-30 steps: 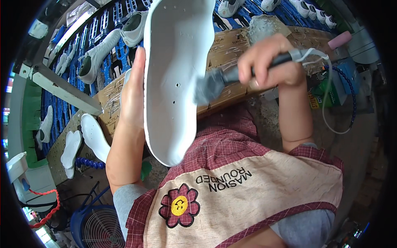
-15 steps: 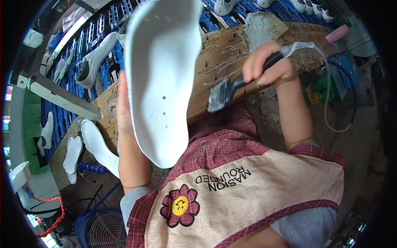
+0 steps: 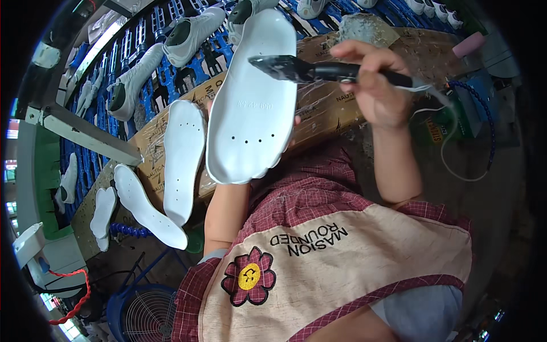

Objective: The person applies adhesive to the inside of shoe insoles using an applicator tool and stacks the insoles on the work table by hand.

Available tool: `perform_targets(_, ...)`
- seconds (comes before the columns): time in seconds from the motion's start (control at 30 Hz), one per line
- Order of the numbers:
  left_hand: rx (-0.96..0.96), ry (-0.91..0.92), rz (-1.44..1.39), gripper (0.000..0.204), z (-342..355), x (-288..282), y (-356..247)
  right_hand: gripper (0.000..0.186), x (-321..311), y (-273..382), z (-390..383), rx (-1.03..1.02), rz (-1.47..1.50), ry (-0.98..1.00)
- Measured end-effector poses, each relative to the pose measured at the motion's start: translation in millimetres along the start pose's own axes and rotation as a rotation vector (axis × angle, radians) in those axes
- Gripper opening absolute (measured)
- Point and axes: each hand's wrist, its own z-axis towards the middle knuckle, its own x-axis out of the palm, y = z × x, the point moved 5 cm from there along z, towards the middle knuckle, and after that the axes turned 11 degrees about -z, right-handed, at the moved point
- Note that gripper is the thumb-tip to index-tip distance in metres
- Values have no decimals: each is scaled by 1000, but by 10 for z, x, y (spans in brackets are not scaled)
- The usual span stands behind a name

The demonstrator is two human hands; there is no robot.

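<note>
My left hand (image 3: 297, 121) holds a white shoe sole (image 3: 250, 114) from beneath, mostly hidden under it. The sole is tilted toward me, with a row of small holes across its near end. My right hand (image 3: 383, 85) grips the black handle of a brush (image 3: 285, 69), to which a thin pale tube is joined. The brush's dark bristles lie over the far half of the sole; whether they touch it I cannot tell. More white soles lie to the left: a long one (image 3: 182, 165) on the cardboard-covered bench, another (image 3: 149, 208) at its edge, and smaller ones (image 3: 103, 214) beyond.
White shoes (image 3: 194, 35) sit along a rack of blue holders (image 3: 165, 80) past the brown cardboard (image 3: 307, 102). A grey metal bar (image 3: 91, 134) crosses at left. A fan (image 3: 147, 316) stands low at left. A pink roll (image 3: 469, 44) and a blue coiled hose (image 3: 484, 108) are at right.
The held sole has come down and right, away from the camera, and a row of holes now shows at its near end. My right hand has brought the brush up and left over it.
</note>
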Motion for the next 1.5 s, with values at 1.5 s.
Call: perform_targets(1.5,248,430,393,116,-48,657,-154,9,1461,287,-439,-598,-669,376)
